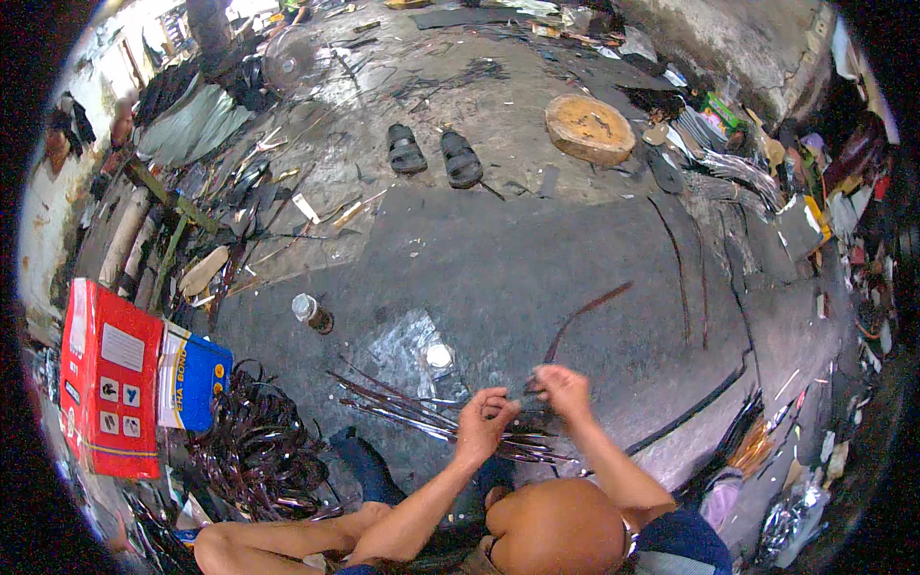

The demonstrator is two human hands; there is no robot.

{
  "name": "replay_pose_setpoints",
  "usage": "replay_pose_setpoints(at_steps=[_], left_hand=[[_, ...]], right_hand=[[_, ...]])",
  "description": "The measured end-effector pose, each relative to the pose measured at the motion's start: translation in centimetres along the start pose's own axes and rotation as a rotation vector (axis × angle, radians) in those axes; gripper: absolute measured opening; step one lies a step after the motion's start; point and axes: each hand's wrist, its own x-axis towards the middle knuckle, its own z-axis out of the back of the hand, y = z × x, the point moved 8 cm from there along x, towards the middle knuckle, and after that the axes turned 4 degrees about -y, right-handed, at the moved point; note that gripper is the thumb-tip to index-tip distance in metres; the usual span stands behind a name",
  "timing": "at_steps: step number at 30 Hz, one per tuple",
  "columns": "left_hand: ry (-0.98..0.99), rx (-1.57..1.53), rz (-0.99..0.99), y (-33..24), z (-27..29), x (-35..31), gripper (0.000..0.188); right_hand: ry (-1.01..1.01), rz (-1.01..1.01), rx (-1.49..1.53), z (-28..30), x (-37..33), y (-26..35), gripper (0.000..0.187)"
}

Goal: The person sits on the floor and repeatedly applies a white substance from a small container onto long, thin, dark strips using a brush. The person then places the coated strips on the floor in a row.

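Observation:
In front of my body, my left hand (487,422) is closed in a pinch, its fingertips close to the right hand's. What lies between them is too small to make out. My right hand (563,391) pinches a narrow dark brown strip (592,305), whose free length curves away over the dark mat (479,249). Below both hands, a bundle of glossy brown strips (407,404) is spread over the mat. Left of it a small jar with a pale top (309,311) lies tilted. A small round white thing (438,356) sits on a shiny, whitish patch.
A tangled heap of glossy dark strips (259,441) lies at left, beside a red box (113,383) and a blue-and-white box (196,379). Farther off are two black sandals (461,160) and a round wooden block (589,129). Scraps (733,177) pile up along the right.

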Motion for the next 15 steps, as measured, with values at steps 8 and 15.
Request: replay_pose_setpoints(at_steps=[8, 15], left_hand=[[-0.267, -0.489, 0.136, 2.0, 5.2, 1.0, 0.017], [-0.236, -0.486, -0.011, -0.9, 6.7, 1.4, 0.023]], right_hand=[[0.025, 0.293, -0.218, -8.8, -8.0, 4.7, 0.025], [-0.031, 0.277, -0.101, -11.0, -7.5, 7.8, 0.024]])
